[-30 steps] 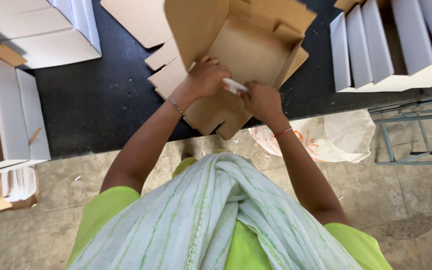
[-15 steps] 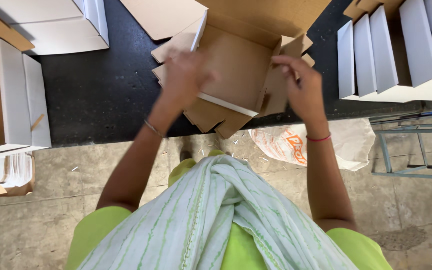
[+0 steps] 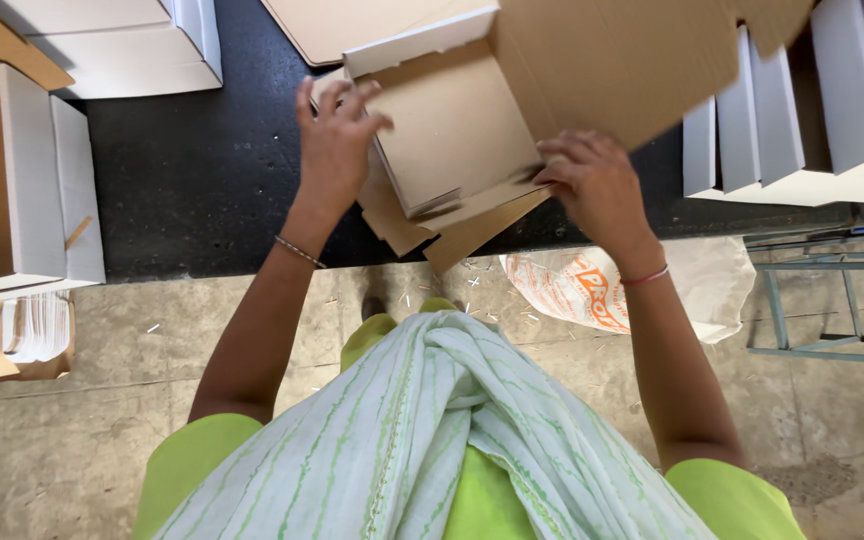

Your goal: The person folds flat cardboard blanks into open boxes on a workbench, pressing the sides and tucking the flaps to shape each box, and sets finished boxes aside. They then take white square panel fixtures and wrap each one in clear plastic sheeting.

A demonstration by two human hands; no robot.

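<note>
A brown cardboard box (image 3: 457,125) with white outer faces lies partly folded on the black table (image 3: 202,180). My left hand (image 3: 337,140) presses against the box's left wall, fingers spread along its edge. On the right, my right hand (image 3: 592,185) grips the box's lower right corner. A large flap (image 3: 622,60) stands up at the top right. Flat brown cardboard sheets (image 3: 452,225) lie stacked under the box, sticking out over the table's front edge.
Folded white boxes are stacked at the top left (image 3: 122,45), left (image 3: 42,185) and right (image 3: 812,110). A white and orange bag (image 3: 592,290) lies on the concrete floor below the table. A metal frame (image 3: 832,300) stands at the right. Cardboard scraps (image 3: 12,335) sit at the lower left.
The box has been turned and set down flatter on the stack. My left hand has moved from its top flap to its left wall, and my right hand has dropped to the lower right corner.
</note>
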